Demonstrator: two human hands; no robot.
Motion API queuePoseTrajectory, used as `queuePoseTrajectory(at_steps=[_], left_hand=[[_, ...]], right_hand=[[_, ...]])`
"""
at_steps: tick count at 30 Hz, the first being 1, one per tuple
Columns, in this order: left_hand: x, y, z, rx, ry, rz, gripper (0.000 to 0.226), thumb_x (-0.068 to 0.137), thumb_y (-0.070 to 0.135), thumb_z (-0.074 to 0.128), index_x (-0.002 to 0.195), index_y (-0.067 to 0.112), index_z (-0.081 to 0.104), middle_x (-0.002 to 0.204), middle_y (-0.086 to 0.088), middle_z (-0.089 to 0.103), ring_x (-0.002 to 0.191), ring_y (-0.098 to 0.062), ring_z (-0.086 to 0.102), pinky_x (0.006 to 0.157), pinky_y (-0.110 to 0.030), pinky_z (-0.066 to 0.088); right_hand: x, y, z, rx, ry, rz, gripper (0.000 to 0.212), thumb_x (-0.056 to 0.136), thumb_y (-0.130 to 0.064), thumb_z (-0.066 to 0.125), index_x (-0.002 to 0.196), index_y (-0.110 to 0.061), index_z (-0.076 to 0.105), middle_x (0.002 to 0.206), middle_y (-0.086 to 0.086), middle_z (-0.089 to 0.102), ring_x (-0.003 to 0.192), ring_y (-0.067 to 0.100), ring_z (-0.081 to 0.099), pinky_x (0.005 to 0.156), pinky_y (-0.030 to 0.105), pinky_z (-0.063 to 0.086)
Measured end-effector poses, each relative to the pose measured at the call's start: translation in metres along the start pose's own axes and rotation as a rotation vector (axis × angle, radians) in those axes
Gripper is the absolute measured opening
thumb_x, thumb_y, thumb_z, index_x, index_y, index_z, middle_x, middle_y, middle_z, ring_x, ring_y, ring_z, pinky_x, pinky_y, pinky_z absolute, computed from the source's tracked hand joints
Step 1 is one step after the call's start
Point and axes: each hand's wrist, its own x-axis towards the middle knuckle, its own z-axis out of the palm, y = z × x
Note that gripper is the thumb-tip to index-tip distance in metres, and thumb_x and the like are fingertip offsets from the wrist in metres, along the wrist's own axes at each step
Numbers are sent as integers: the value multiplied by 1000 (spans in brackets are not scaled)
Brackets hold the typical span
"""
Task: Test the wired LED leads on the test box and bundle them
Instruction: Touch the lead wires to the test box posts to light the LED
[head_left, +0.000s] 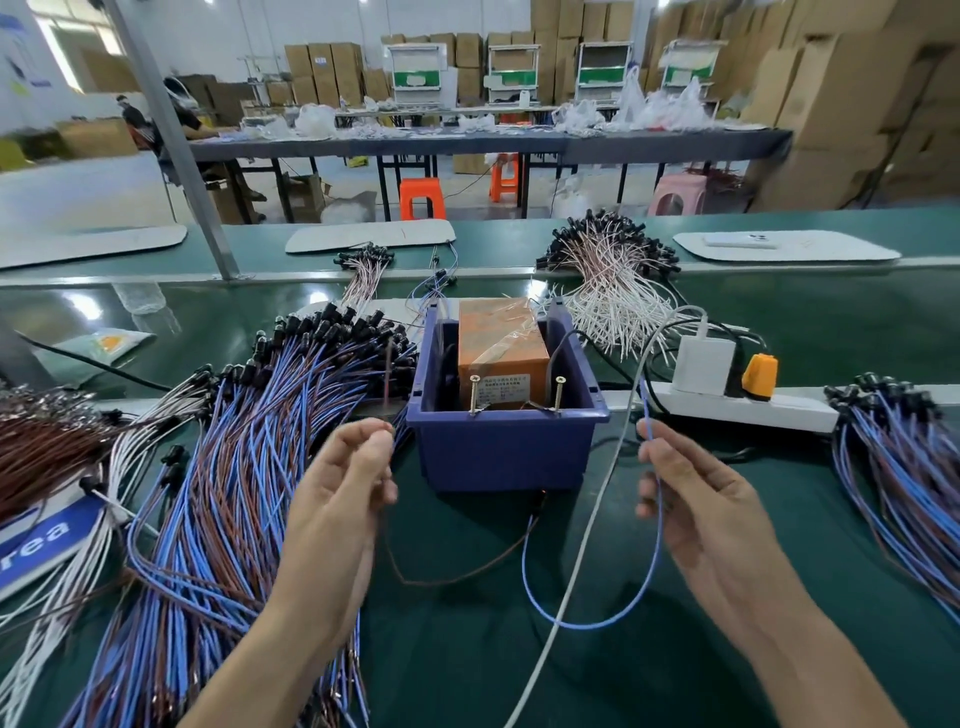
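- Your left hand (343, 499) pinches the brown wire (441, 577) near its end between thumb and fingertips; your right hand (696, 499) pinches the blue wire (587, 623) the same way
- The lead hangs between them in two loops over the worktop (675, 675), just in front of the box (498, 457)
- Neither wire end touches the screws (474, 395) yet, so judge this lead untested
- A big pile (234, 467) lies at your left, a smaller one (893, 467) at your right, and another (608, 270) beyond the box; I cannot tell which are tested or tied
- Much testing and bundling likely remains
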Motion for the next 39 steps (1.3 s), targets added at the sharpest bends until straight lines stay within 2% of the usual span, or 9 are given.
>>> queuePoseTrajectory(at_steps=[5, 11, 16, 20, 24, 27, 31, 34, 39], left_hand=[[-14, -8, 13, 78, -254, -149, 11, 78, 35, 76, 85, 27, 72, 65, -2, 50, 51, -10, 38, 47, -20, 29], [-29, -22, 32, 180, -438, -284, 28, 91, 25, 68, 98, 2, 53, 85, -22, 73, 58, -19, 59, 49, -25, 45], [-42, -36, 41, 175, -487, -399, 33, 90, 28, 73, 113, 5, 67, 106, -18, 75, 99, -28, 72, 69, -35, 58], [-51, -42, 43, 435, -619, -206, 33, 93, 33, 61, 122, 19, 69, 122, 1, 72, 117, -17, 66, 100, -33, 52], [-57, -46, 49, 760, -709, -65, 44, 83, 71, 52, 126, 62, 53, 118, 21, 69, 113, 5, 61, 103, -25, 46], [-55, -50, 53, 1044, -784, 67, 35, 87, 73, 44, 118, 83, 33, 116, 16, 65, 116, 8, 52, 104, -11, 36], [-59, -44, 60, 1105, -739, 105, 17, 103, 55, 38, 109, 69, 47, 115, 20, 63, 112, 14, 44, 96, 3, 23], [-64, -44, 59, 1120, -709, 147, 22, 104, 51, 38, 116, 61, 55, 103, 26, 62, 110, 13, 45, 96, 0, 28], [-66, -51, 57, 1168, -668, 186, 21, 103, 47, 45, 110, 62, 58, 110, 42, 58, 102, 13, 51, 91, -4, 36]], right_hand=[[-14, 12, 14, 14, -200, 208, 24, 68, -25, 78, 89, -12, 82, 81, 8, 72, 67, 15, 69, 62, 24, 58], [-28, 22, 33, 126, -404, 322, 21, 80, -29, 84, 97, -16, 79, 131, 24, 65, 124, 33, 64, 95, 35, 56], [-29, 14, 31, 127, -383, 344, 14, 87, -28, 75, 95, -18, 77, 124, 25, 69, 100, 32, 72, 77, 39, 59], [-24, 13, 23, 171, -233, 304, 13, 88, -22, 71, 95, -15, 79, 104, 23, 74, 92, 34, 74, 76, 42, 60], [-18, 11, 18, 277, -99, 280, 15, 82, -20, 71, 92, -14, 81, 98, 20, 76, 76, 29, 75, 66, 38, 61], [-13, 7, 5, 413, 2, 240, 16, 80, -20, 73, 92, -13, 80, 95, 15, 77, 65, 23, 73, 58, 35, 61], [-10, 1, -16, 545, 125, 172, 17, 79, -18, 73, 95, -14, 72, 102, 13, 77, 60, 17, 70, 52, 30, 59], [-10, 0, -28, 599, 168, 159, 15, 83, -13, 68, 97, -16, 67, 107, 12, 77, 64, 17, 72, 53, 29, 60], [-15, -7, -39, 676, 226, 90, 11, 82, -6, 63, 81, -15, 58, 109, 11, 77, 83, 21, 78, 61, 30, 62]])
